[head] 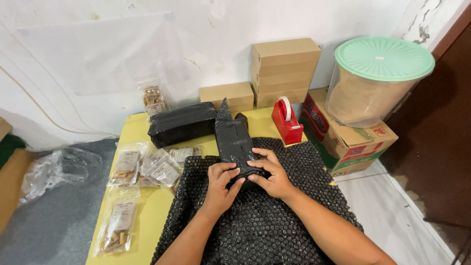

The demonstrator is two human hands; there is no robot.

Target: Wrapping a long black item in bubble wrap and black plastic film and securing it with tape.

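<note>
- Head view, counter: yellow top, low, set against a white wall. A sheet of black bubble wrap covers the near right part and overhangs the near and right edges.
- Head view, work item: a long black wrapped parcel lies on the bubble wrap near the middle of the counter, its long axis running from the near side toward the far edge. The far end tapers to a loose point.
- Left hand: closed on the near end of the parcel, fingers curled over its top and left side.
- Right hand: also holding the near end, fingers laid across the top, thumb side toward the left hand. The two hands touch or nearly touch.
- Surroundings: a second black parcel lies at the far left of the counter. Clear snack pouches lie along the left edge. A red tape dispenser stands at the far right corner, apart from both hands. Flat brown boxes are stacked against the wall.
- Risk, judged: the wrap at the near end may spring open if either hand lifts, because no tape is visible there and the dispenser is out of immediate reach.
- Risk, judged: the overhanging bubble wrap could slide off the counter edge and drag the parcel with it.
- Risk, judged: the loose far point may unfold, being unsecured.
</note>
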